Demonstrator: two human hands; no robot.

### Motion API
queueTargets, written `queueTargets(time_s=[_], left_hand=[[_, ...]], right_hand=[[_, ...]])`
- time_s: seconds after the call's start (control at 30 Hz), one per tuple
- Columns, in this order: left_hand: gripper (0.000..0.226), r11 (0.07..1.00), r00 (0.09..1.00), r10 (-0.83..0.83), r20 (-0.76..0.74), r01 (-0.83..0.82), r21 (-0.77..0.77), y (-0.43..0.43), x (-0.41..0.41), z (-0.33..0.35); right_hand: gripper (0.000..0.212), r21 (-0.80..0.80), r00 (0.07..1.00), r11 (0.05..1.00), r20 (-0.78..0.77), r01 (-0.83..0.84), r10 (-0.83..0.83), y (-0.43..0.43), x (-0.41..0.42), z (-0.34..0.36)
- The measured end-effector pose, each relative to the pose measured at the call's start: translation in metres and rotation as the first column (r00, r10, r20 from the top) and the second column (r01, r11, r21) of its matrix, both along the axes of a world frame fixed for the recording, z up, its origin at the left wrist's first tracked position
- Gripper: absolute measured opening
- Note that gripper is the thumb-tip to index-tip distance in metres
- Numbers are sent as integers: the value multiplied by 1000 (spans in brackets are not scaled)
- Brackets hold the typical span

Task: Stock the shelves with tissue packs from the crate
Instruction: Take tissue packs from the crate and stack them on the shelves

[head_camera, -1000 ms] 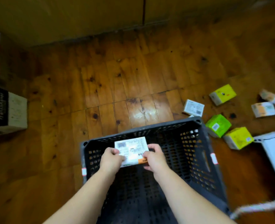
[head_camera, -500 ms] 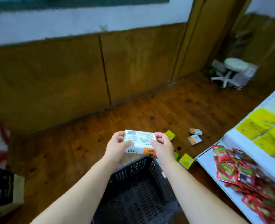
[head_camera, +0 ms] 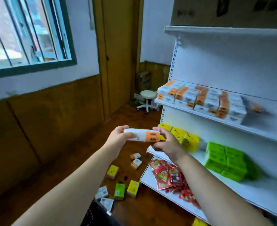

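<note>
Wood-panelled room, barred window (head_camera: 28, 33) far left, brown door behind, white shelving (head_camera: 224, 66) along the right. Held out in mid-air, above and well clear of the crate (head_camera: 95, 215) at the near bottom edge: one white-and-orange tissue pack (head_camera: 141, 135). Pinched at its white end by the left hand (head_camera: 118, 138), fingers curled over the top; clasped at its orange end by the right hand (head_camera: 164, 143), fingers wrapped round the far side. Lying about level, long axis left to right, narrow edge toward the camera. Up and to the right of the grip: matching orange-and-white packs (head_camera: 199, 98) in a row on the middle shelf. Nearer to that row on the right-hand side, so probably led from there when placing. Against half a second ago: turned from label face up to edge on, carried away from over the crate, view swung up from floor and wall to the shelving. Not yet on any shelf.
</note>
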State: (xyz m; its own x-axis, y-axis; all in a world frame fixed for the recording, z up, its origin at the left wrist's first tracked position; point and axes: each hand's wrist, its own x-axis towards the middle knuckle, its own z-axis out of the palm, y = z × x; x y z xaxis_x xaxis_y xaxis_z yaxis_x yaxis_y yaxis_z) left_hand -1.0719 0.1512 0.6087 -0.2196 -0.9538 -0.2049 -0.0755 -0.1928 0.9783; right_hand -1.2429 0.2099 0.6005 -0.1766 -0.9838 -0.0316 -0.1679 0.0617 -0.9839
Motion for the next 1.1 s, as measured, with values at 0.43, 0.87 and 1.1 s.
queueTargets(time_s=[0.43,0.87,1.1], left_hand=[[31,917,938,-346,-23,332,-221,-8,-270,38],[22,809,840,-541,-39,508,-295,-69,-439,63],[20,804,824,-562,-65,526,-277,-100,-514,71]], right_hand=[[7,-69,885,882,29,466,-465,43,-252,41],[28,-39,609,610,130,791,-782,12,-377,54],[11,0,595,614,252,789,-764,-5,-433,59]])
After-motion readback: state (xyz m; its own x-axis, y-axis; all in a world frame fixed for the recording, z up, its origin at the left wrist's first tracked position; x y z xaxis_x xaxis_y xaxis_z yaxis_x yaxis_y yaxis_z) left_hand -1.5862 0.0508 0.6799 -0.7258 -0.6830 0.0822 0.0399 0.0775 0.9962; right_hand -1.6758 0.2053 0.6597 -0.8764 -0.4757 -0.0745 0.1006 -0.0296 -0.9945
